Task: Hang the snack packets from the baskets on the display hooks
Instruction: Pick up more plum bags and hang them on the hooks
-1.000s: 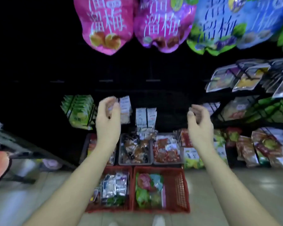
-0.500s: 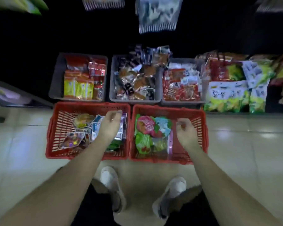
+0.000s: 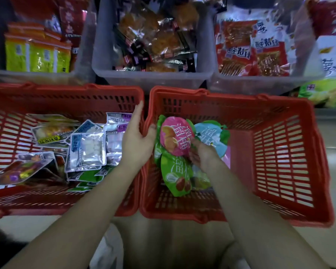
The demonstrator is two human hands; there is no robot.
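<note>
Dim, soft-focus wide-angle view, edges bowed, glare on foil packs (image 3: pixel 87 150)

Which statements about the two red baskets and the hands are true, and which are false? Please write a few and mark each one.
1. The pink packet lies in the right red basket. True.
2. The left hand grips a silver packet. False: its fingers are straight, over the wall between the two baskets, and grip nothing.
3. The right red basket is the fuller one. False: the left red basket holds many more packets.
4. The right hand is at the pink packet's edge, fingers curled. True.
5. Grey bins of snacks stand behind the red baskets. True.
</note>
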